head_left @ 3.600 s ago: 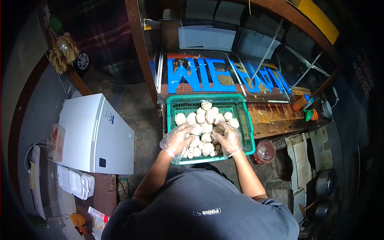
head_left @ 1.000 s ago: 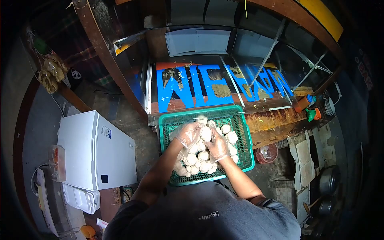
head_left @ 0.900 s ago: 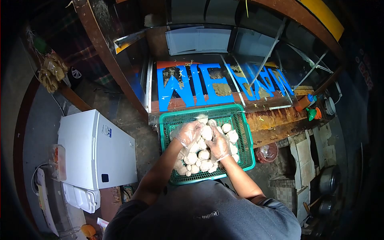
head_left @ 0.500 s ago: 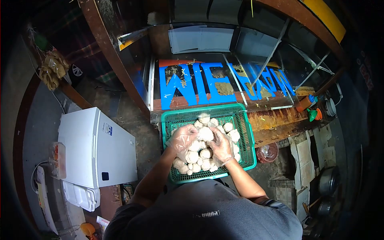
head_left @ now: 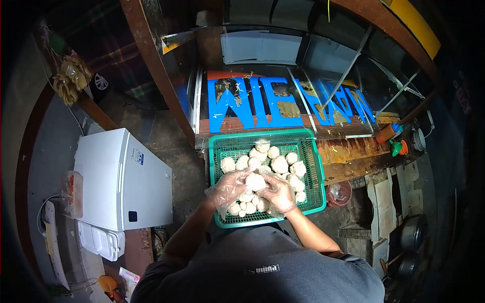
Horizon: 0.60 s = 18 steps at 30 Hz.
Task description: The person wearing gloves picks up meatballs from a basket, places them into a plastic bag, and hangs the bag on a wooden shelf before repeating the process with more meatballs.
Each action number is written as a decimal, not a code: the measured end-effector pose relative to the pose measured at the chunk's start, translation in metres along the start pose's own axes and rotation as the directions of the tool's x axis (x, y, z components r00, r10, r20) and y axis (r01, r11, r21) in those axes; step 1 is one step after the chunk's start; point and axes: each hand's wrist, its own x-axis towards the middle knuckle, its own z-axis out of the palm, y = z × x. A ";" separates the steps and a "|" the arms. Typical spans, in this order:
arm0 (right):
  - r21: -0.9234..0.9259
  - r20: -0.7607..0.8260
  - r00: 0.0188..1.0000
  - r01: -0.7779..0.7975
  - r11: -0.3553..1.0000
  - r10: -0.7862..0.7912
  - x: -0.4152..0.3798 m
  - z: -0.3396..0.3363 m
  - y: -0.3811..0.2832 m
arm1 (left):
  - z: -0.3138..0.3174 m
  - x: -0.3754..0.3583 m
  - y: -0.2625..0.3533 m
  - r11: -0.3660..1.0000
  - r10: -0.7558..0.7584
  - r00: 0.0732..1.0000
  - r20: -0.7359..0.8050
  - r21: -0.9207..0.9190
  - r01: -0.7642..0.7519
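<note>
Over the near half of a green basket (head_left: 316,171), the person's gloved left hand (head_left: 228,187) and right hand (head_left: 277,193) cup one pale dough ball (head_left: 255,182) between them, apparently shaping or sorting it. More balls (head_left: 279,163) fill the basket beyond; setting this one down needs a free gap among them.

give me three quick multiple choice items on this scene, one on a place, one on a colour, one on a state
1. Where is the white fridge? A left of the basket; B inside the basket; C right of the basket.
2. What colour is the basket? A red; B green; C yellow.
3. What covers the left hand and right hand? A nothing; B wool mittens; C clear plastic gloves.

Key: 1 A, it stands left of the basket. 2 B, its rim is green. 3 C, thin see-through film wraps both hands, which hold one pale dough ball between them.
</note>
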 end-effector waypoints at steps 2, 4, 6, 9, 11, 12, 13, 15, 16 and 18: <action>-0.045 -0.019 1.000 0.011 0.999 -0.012 -0.003 0.000 -0.002 | 0.003 -0.001 -0.010 0.999 0.001 1.000 -0.019 -0.045 -0.002; -0.076 0.001 0.996 0.094 0.993 -0.095 -0.007 -0.002 -0.017 | 0.004 -0.002 -0.018 0.996 0.000 0.999 -0.035 -0.090 -0.003; -0.101 0.021 0.995 0.098 0.990 -0.097 -0.009 -0.005 -0.034 | 0.005 -0.002 -0.024 0.986 0.029 0.999 -0.035 -0.166 -0.035; -0.217 0.046 0.991 0.129 0.967 -0.122 -0.013 -0.006 -0.031 | 0.007 -0.006 -0.030 0.937 0.087 0.996 -0.006 -0.338 -0.084; -0.330 0.052 0.980 0.198 0.923 -0.191 -0.010 -0.006 -0.021 | 0.007 -0.006 -0.037 0.944 0.104 0.994 -0.018 -0.314 -0.105; -0.349 0.054 0.973 0.230 0.909 -0.225 -0.012 -0.005 -0.018 | 0.009 -0.008 -0.037 0.947 0.115 0.993 -0.034 -0.298 -0.119; -0.333 0.042 0.980 0.196 0.922 -0.193 -0.013 -0.003 -0.016 | 0.009 -0.009 -0.036 0.955 0.105 0.994 -0.039 -0.276 -0.111; -0.228 0.039 0.990 0.138 0.964 -0.133 -0.016 -0.001 -0.018 | 0.014 -0.015 -0.033 0.960 0.112 0.991 -0.068 -0.250 -0.126; -0.119 0.049 0.996 0.073 0.990 -0.068 -0.017 0.001 -0.020 | 0.016 -0.018 -0.030 0.965 0.114 0.988 -0.102 -0.226 -0.135; -0.128 0.069 0.988 0.147 0.981 -0.139 -0.019 0.002 -0.015 | 0.018 -0.022 -0.023 0.966 0.094 0.990 -0.108 -0.230 -0.117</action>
